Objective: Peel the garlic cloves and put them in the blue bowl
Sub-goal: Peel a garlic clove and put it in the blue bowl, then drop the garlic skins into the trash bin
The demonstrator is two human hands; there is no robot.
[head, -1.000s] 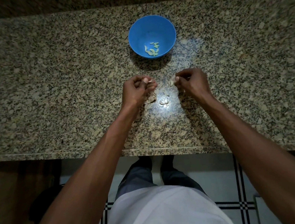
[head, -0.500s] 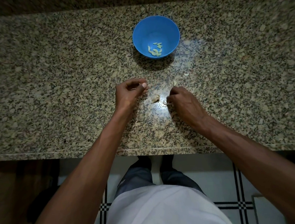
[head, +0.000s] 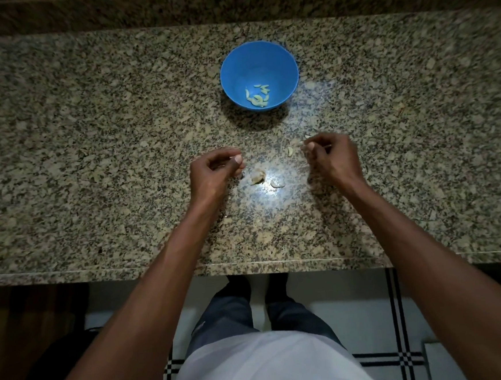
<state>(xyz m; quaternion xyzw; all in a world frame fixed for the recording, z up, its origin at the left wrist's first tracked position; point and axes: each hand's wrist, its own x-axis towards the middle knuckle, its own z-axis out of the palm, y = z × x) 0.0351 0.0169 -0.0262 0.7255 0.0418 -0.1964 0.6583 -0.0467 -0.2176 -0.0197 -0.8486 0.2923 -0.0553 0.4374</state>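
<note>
Seen from the head camera, a person stands at a speckled granite counter point(head: 92, 172), both bare forearms reaching over its front edge. The blue bowl point(head: 259, 75) sits toward the back of the counter, well apart from the hands, with a small heap of peeled garlic cloves point(head: 258, 94) lying at the near side of its bottom.

The left hand point(head: 212, 177) hovers over the stone with its fingers curled inward and the thumb pressed toward the fingertips; whether anything is pinched there cannot be told — nothing shows between them. The right hand point(head: 330, 159) is likewise curled, thumb and forefinger drawn together at its left edge, and something pale and thin seems to sit at the fingertips, though the blur makes it impossible to say what, or whether it is truly held.

Between the two hands, in a bright patch of reflected light, lie two pale pieces on the counter: a larger unpeeled clove point(head: 256, 176) just beside the left hand, and a smaller curved piece point(head: 276, 183) near it. A third small clove point(head: 290, 151) rests just left of the right hand's fingertips.

Below the counter edge appear a white shirt front point(head: 266, 368), dark trousers and a pale floor crossed by black tile lines point(head: 398, 313).
</note>
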